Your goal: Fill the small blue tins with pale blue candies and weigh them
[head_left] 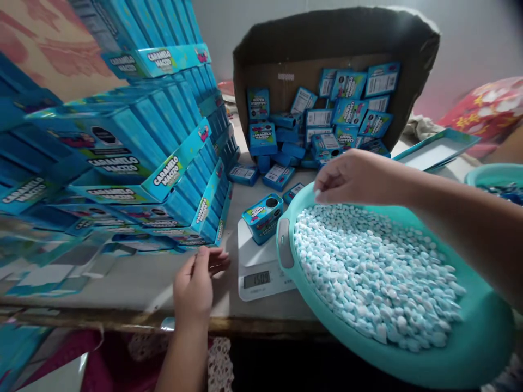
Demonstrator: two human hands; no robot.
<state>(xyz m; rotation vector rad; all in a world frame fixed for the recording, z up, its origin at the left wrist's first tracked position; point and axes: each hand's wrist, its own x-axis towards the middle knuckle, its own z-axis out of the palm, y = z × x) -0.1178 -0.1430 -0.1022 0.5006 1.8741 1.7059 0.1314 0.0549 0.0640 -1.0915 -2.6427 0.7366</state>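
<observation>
My right hand (353, 177) hovers over the far rim of a teal basin (469, 348) heaped with small pale blue and white candies (376, 272). Its fingers are curled together in a pinch; what they hold is hidden. My left hand (196, 283) rests on the table edge beside a white digital scale (261, 272), fingers loosely bent, thumb touching fingertips, nothing visible in them. A small blue candy box (263, 216) with a round hole on top stands on the scale.
Stacked blue "Caramelo Macizo" display cartons (155, 163) fill the left. A brown cardboard box (327, 65) at the back holds several small blue boxes, some spilled on the table. A flat blue tray (435, 149) and another teal basin (496, 177) lie at right.
</observation>
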